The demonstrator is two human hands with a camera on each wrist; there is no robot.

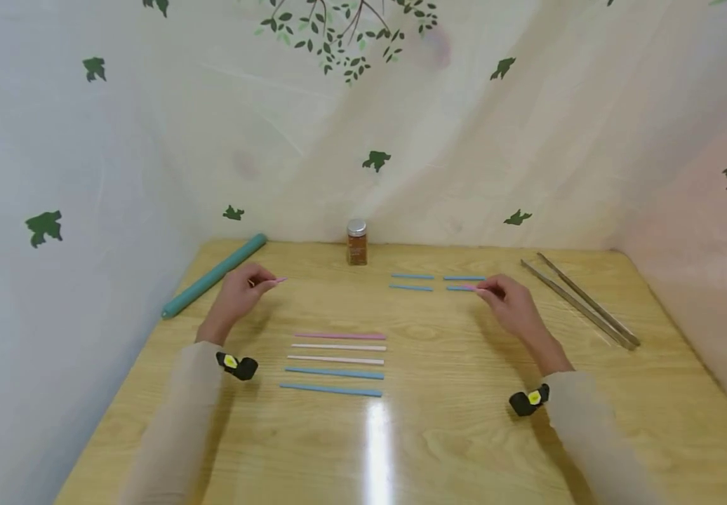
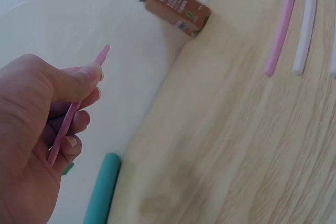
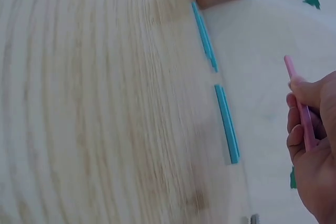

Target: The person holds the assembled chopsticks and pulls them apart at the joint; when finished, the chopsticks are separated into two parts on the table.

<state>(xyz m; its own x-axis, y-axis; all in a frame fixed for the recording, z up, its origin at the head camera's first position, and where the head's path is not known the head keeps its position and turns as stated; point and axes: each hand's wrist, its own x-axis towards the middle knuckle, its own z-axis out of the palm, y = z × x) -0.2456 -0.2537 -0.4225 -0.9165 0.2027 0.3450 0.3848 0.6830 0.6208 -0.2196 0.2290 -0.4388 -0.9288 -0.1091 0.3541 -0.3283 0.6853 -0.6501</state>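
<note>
My left hand (image 1: 242, 293) pinches a short pink chopstick piece (image 2: 66, 121), its narrow stepped tip poking past the thumb. My right hand (image 1: 514, 306) grips another pink chopstick piece (image 3: 304, 116) between thumb and fingers, slanting above the back right of the table. Short blue chopstick pieces (image 3: 227, 124) lie in two parallel pairs near that hand. Between my forearms, on the table, a full-length pink chopstick (image 1: 340, 336) lies sideways. Nearer me come two white chopsticks (image 1: 337, 361) and two longer blue chopsticks (image 1: 332, 389), tapering to the left.
A silver-capped jar (image 1: 357, 245) with reddish-brown contents stands at the back of the wooden table (image 1: 452, 449). At the left edge lies a teal rod (image 1: 212, 277). Long metal tongs (image 1: 575, 301) lie at the right. A leaf-patterned cloth hangs behind the table.
</note>
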